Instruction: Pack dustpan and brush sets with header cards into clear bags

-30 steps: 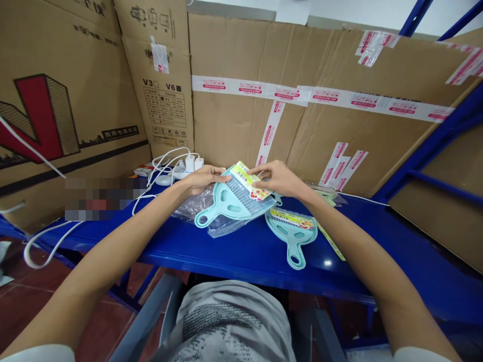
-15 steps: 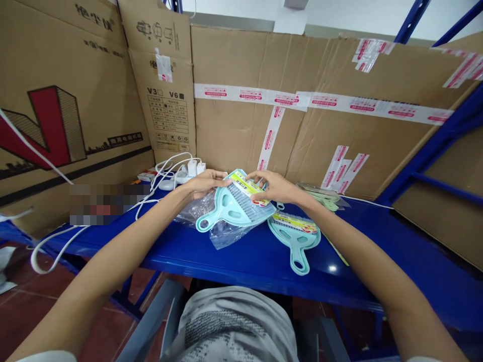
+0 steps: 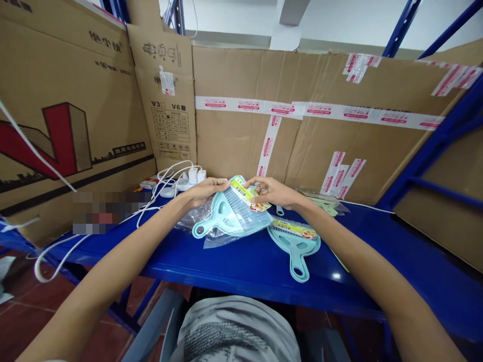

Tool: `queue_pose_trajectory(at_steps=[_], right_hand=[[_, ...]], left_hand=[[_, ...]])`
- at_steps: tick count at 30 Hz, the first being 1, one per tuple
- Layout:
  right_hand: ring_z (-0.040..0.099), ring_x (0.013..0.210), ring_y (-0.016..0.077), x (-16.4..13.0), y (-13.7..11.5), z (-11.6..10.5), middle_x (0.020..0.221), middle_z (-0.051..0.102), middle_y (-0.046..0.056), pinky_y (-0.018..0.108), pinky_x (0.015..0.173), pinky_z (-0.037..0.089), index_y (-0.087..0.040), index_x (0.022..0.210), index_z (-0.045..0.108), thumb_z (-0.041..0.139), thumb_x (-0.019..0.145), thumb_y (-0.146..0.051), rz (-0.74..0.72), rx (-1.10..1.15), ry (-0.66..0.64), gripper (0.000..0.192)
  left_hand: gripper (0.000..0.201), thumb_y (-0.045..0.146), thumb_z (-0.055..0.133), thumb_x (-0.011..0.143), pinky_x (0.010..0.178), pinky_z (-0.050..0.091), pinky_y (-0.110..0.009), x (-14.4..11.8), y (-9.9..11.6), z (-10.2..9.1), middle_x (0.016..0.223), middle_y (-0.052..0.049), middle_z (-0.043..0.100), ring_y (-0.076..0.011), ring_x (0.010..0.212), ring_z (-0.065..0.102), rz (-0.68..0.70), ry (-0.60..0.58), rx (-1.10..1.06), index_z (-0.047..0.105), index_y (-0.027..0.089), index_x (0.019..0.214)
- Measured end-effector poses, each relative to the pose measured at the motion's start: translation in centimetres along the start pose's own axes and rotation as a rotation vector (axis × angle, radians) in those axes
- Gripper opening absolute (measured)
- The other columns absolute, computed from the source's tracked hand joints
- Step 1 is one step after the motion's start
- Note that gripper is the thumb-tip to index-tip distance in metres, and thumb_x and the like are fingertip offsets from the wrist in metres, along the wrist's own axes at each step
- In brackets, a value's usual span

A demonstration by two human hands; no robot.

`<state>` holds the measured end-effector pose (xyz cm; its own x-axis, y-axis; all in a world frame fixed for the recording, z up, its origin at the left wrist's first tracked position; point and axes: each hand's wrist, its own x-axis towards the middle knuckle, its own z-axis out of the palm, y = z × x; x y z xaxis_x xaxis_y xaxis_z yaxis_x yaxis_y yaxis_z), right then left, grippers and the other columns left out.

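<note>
Two hands steady one teal dustpan set (image 3: 226, 213) — left hand (image 3: 204, 190) pinches its clear bag (image 3: 196, 216), right hand (image 3: 273, 192) grips its label (image 3: 247, 193), beside a second set (image 3: 296, 236).

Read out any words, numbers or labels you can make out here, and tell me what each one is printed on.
"V3" and "V6": on the upright cardboard box, above a table of small print too small to read.
Chinese characters on the left cardboard box: not clearly readable.
Red-and-white tape print: too small.
Yellow label on the teal dustpan set: blurred.
</note>
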<state>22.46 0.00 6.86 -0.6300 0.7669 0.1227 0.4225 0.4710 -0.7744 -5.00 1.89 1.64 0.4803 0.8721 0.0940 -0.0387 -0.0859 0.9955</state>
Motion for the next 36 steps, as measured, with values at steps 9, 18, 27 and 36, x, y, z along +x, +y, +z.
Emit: queue_pose_trajectory(at_steps=[9, 18, 27, 36], right_hand=[[0.053, 0.073, 0.0145, 1.0, 1.0, 0.3, 0.083, 0.054, -0.002, 0.029, 0.067, 0.042, -0.02, 0.12, 0.068, 0.083, 0.074, -0.025, -0.08, -0.121, 0.074, 0.049], [0.055, 0.091, 0.0231, 0.3, 0.3, 0.3, 0.104, 0.06, 0.006, 0.037, 0.086, 0.045, -0.027, 0.151, 0.063, 0.082, 0.082, -0.049, -0.186, -0.523, -0.123, 0.076], [0.052, 0.08, 0.0192, 0.0, -0.4, 0.5, 0.094, 0.062, 0.006, 0.034, 0.078, 0.044, -0.023, 0.144, 0.07, 0.066, 0.095, -0.05, -0.204, -0.457, -0.098, 0.057], [0.054, 0.076, 0.018, 0.1, 0.3, -0.1, 0.095, 0.062, 0.004, 0.032, 0.07, 0.048, -0.027, 0.156, 0.059, 0.074, 0.086, -0.037, -0.196, -0.485, -0.215, 0.073]], left_hand=[[0.049, 0.054, 0.086, 0.084, 0.068, 0.058, -0.028, -0.2, 0.5, 0.7, 0.093, -0.016, 0.081, -0.0187, 0.074, 0.073, 0.053, 0.023, -0.048, 0.082, 0.01, 0.105], [0.054, 0.059, 0.08, 0.089, 0.069, 0.059, -0.03, 0.2, -0.4, 0.5, 0.086, -0.015, 0.079, -0.0181, 0.068, 0.072, 0.028, 0.081, -0.117, 0.08, 0.007, 0.1], [0.045, 0.053, 0.077, 0.094, 0.072, 0.061, -0.031, 0.6, -0.7, 1.1, 0.084, -0.015, 0.08, -0.0193, 0.071, 0.074, 0.007, 0.091, -0.171, 0.078, 0.007, 0.096], [0.049, 0.059, 0.082, 0.087, 0.069, 0.059, -0.029, 0.4, -1.0, 1.5, 0.088, -0.014, 0.079, -0.0172, 0.071, 0.072, 0.05, 0.01, -0.09, 0.079, 0.011, 0.094]])
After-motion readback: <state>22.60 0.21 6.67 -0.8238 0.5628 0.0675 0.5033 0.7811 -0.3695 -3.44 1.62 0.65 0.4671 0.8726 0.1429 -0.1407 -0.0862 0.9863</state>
